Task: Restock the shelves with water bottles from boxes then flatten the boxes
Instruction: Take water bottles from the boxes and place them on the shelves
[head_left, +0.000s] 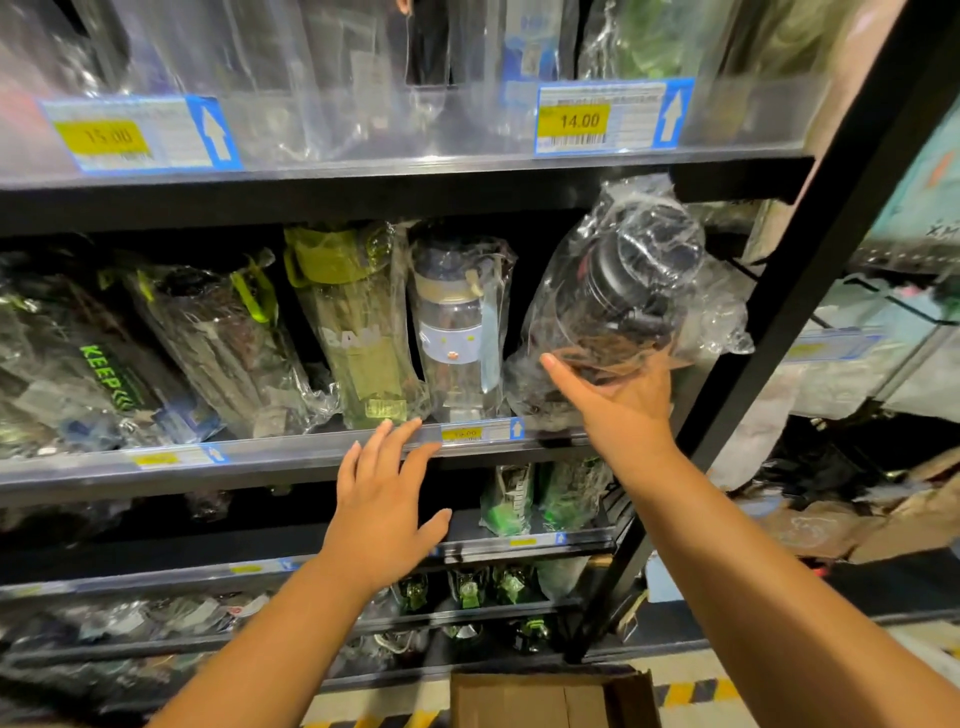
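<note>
Now you are seating the wrapped dark bottle (623, 291) at the right end of the shelf (291, 451).
Your right hand (618, 400) is cupping its base from below, fingers curling round it; its long axis is leaning up and right from your grip, beside the clear bottle (457, 322). Your left hand (384, 499) is hovering open near that shelf's edge, holding nothing.

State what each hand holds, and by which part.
The right hand grips the bagged black bottle by its lower end; the left hand holds nothing.
</note>
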